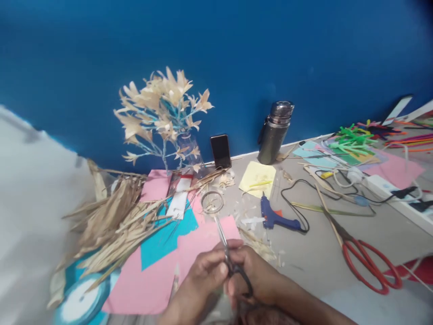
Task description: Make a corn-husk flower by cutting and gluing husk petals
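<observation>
A blue wall (304, 67) is standing beyond the grip, and the bench (304, 246) is carrying all loose items in front of it. Dry leaves (108, 216) are lying in a heap to the left of the grip. A bunch of dried-leaf flowers (169, 92) is rising beyond and left of it. Pink paper (145, 280) is lying just left and ahead. Large red-handled scissors (367, 266) are resting well to the right. A glue gun (280, 220) is lying ahead and to the right, apart from both hands.

The small scissors (225, 246) are lying within the grip, blades pointing away from the person. The right grip (255, 271) is grasping them near the dark handles. The left grip (208, 273) is meeting them from the other side, fingers curled in beside the pivot; whether it is pinching the scissors or a hidden piece cannot be told.

The step in hand appears to be close scissor work. The next move is probably calling for a steady right hold, with the left fingertips staying clear of the cutting edges. Small scraps (260, 248) are lying just ahead and right.
</observation>
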Tool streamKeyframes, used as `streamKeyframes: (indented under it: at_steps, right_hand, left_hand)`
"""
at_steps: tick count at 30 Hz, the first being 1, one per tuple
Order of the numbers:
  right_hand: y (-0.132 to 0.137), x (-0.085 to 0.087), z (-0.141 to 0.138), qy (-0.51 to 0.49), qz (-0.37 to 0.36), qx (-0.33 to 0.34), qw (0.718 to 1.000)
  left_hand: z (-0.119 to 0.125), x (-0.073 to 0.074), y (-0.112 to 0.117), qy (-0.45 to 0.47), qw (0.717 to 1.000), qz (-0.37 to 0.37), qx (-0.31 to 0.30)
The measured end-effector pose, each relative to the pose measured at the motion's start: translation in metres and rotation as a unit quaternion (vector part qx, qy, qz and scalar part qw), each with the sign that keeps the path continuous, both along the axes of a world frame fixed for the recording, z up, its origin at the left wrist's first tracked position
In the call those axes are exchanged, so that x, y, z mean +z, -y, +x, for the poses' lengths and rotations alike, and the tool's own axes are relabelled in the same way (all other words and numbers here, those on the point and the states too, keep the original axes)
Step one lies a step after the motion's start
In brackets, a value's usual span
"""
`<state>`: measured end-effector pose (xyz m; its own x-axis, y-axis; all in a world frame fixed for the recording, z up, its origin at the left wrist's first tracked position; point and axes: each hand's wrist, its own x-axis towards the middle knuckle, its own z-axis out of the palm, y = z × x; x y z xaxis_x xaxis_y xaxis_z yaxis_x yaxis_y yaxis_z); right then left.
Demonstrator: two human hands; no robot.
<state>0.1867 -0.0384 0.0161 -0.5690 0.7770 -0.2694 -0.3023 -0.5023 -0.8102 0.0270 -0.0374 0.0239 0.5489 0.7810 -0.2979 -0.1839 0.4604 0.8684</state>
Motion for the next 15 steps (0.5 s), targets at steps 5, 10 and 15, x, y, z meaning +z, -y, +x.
streamKeyframes:
  at_steps: [5,10,15]
  right_hand:
    - [0.026,0.002,-0.013,0.032,0.036,0.0,0.999]
    - [0.056,-0.022,-0.022,-0.052,0.01,-0.009,0.999]
    - [0.07,-0.03,-0.018,0.074,0.041,-0.13,0.988]
  left_hand:
    - [-0.007,0.006,0.025,0.079,0.996,-0.017,0.048]
    - [-0.008,-0.006,0.059,0.158,0.98,-0.036,0.114]
    - [-0.018,-0.012,0.062,0.12,0.969,-0.048,0.212]
